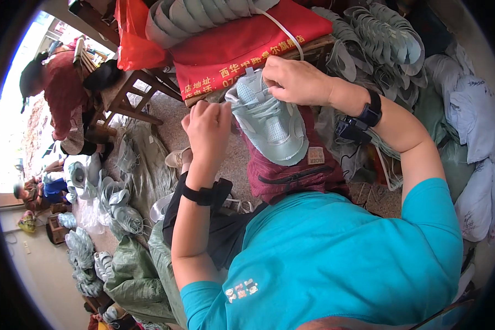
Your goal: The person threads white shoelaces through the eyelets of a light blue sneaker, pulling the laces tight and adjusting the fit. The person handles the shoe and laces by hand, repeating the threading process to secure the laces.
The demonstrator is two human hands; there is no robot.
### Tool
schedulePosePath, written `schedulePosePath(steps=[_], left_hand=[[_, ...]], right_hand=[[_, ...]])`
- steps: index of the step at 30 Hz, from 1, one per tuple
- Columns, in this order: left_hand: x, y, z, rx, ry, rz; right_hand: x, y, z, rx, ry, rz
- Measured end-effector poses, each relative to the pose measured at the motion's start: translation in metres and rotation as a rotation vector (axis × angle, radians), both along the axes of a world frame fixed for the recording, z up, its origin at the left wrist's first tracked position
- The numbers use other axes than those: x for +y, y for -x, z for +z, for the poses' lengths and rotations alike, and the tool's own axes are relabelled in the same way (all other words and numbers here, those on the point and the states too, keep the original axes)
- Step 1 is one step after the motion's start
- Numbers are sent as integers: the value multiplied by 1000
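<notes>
A pale blue-green shoe upper (275, 135) with a laced front lies toe toward me on a maroon bag (291, 179) over my lap. Pale shoelaces (261, 107) cross its throat, and the tongue (251, 80) stands up at the far end. My left hand (208, 127) is raised to the left of the shoe, its fingers curled closed. Beside the tongue, on the right, my right hand (294, 81) pinches with bent fingers close to the lacing. What either hand pinches is too small or hidden to make out.
Ahead, a red cloth (247, 47) covers a bench, with a row of grey-green shoe pieces (190, 19) on top. More stacked pieces (382, 41) hang at the right. White sacks (473, 115) stand far right. Another person (63, 91) bends beside a wooden stool (127, 93) at the left.
</notes>
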State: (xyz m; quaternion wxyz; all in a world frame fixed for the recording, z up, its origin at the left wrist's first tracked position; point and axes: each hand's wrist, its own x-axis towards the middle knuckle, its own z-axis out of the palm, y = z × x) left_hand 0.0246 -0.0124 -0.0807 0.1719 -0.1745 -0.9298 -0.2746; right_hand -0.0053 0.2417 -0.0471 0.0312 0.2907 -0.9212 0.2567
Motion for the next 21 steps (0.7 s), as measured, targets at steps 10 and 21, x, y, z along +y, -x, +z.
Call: schedulePosePath(steps=[10, 21], left_hand=[[-32, 11, 3, -848, -2133, -97], [-175, 21, -87, -469, -2176, 300]], right_hand=[[23, -1, -11, -508, 616, -94], [131, -27, -89, -98, 97, -245]])
